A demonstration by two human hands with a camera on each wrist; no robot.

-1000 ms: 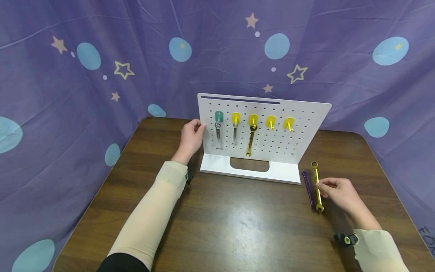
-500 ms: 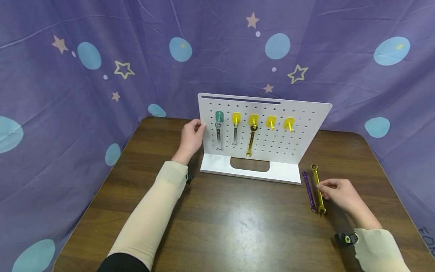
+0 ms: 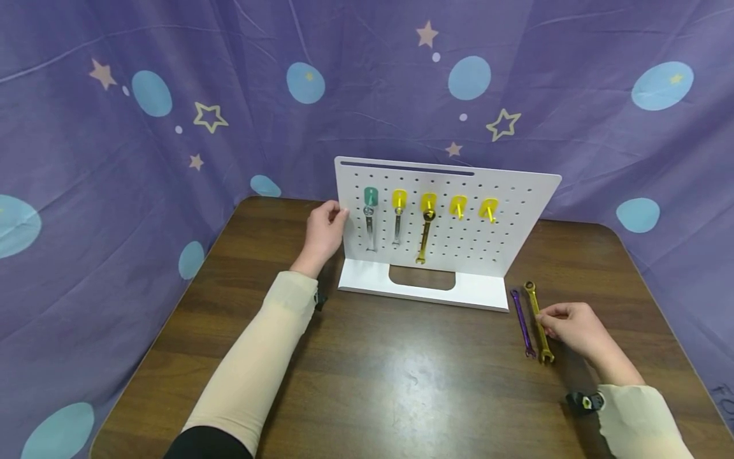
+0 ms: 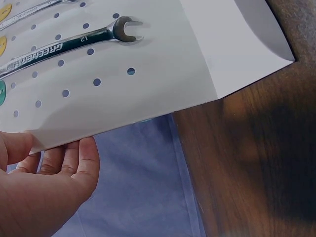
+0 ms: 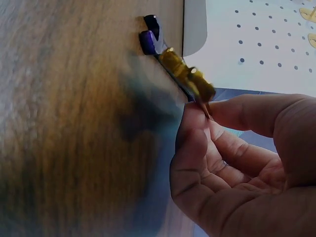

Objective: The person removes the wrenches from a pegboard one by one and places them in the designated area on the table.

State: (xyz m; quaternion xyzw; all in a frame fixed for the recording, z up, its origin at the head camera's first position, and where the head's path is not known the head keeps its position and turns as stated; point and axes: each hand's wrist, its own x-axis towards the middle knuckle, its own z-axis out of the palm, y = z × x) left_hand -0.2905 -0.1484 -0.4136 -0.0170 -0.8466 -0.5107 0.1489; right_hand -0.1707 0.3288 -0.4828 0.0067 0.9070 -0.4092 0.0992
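Observation:
My left hand (image 3: 325, 233) pinches the left edge of a white pegboard (image 3: 373, 274) between thumb and fingers. At the right, my right hand (image 3: 573, 326) pinches a gold combination wrench (image 3: 538, 319) by its middle, ring end pointing away. In the right wrist view the gold wrench (image 5: 185, 74) slants up from the fingertips. A purple wrench (image 3: 522, 325) lies on the table just left of it. From the board's hooks hang two silver wrenches, the leftmost wrench (image 3: 369, 231) and a smaller wrench (image 3: 397, 229), and a dark gold wrench (image 3: 424, 239).
Two yellow hooks at the board's right, one hook (image 3: 458, 207) and another hook (image 3: 489, 209), bear nothing. The board stands on a wooden table (image 3: 355, 382). A purple patterned cloth (image 3: 367, 83) hangs behind the table and at its sides.
The gold wrench has shifted slightly toward me and turned a little, its open end moving right. The right hand has barely moved; the left hand stays at the board's edge.

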